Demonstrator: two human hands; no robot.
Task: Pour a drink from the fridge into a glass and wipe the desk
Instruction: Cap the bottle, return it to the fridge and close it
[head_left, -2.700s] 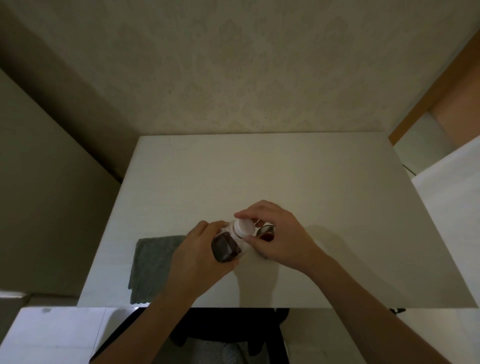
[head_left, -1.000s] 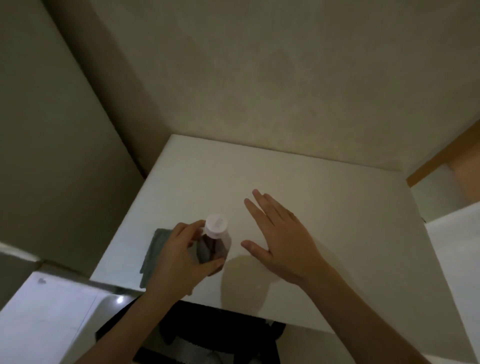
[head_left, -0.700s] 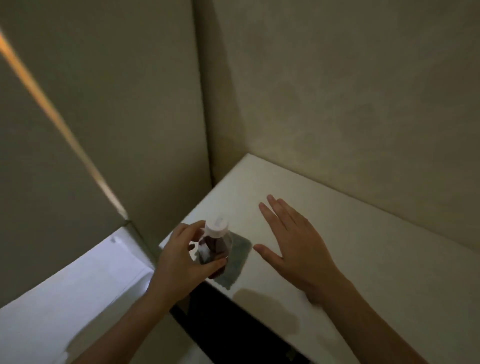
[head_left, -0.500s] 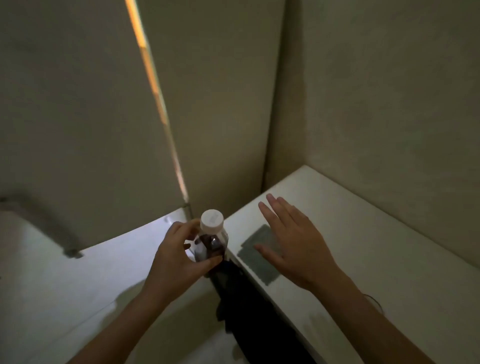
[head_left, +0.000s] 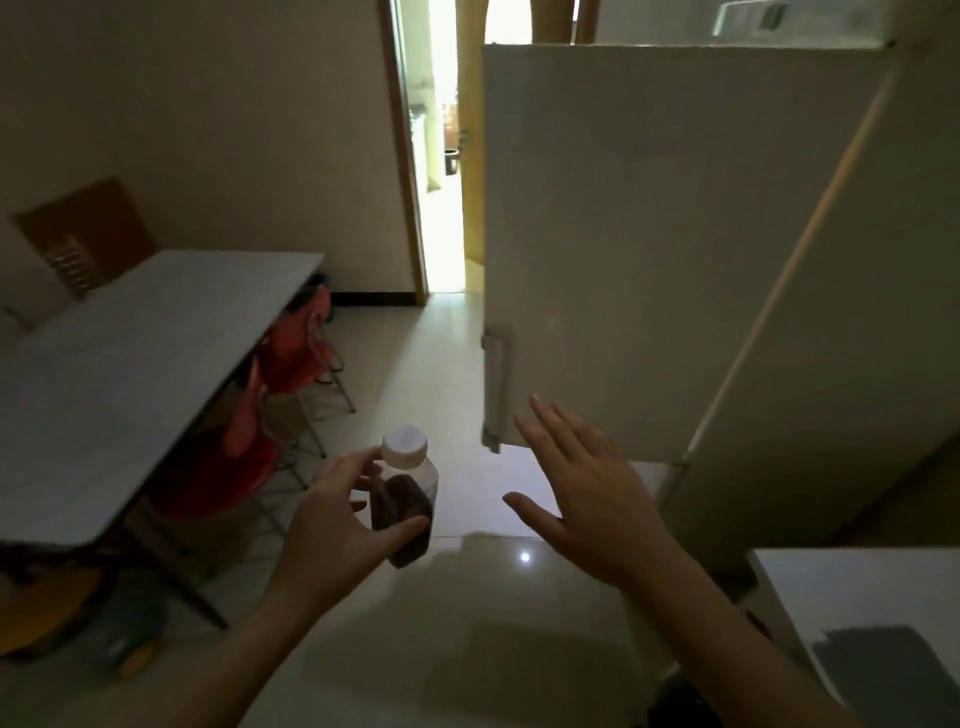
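My left hand (head_left: 332, 514) grips a small bottle (head_left: 408, 493) with a white cap and dark drink, held upright over the floor. My right hand (head_left: 587, 493) is raised with straight, spread fingers, just below and in front of the white fridge door (head_left: 649, 234) and close to its handle (head_left: 496, 384). The white desk (head_left: 852, 587) shows at the lower right with a grey cloth (head_left: 893, 670) lying on it. No glass is in view.
A long white table (head_left: 130, 374) stands at the left with red chairs (head_left: 280, 374) tucked under it. An open doorway (head_left: 441, 156) lies straight ahead past tiled floor (head_left: 441, 623). A yellow object sits on the floor at the lower left.
My view has swung left from the desk to the fridge and room. The left hand carried the capped bottle off the desk; the right hand let go of the cap and opened flat.
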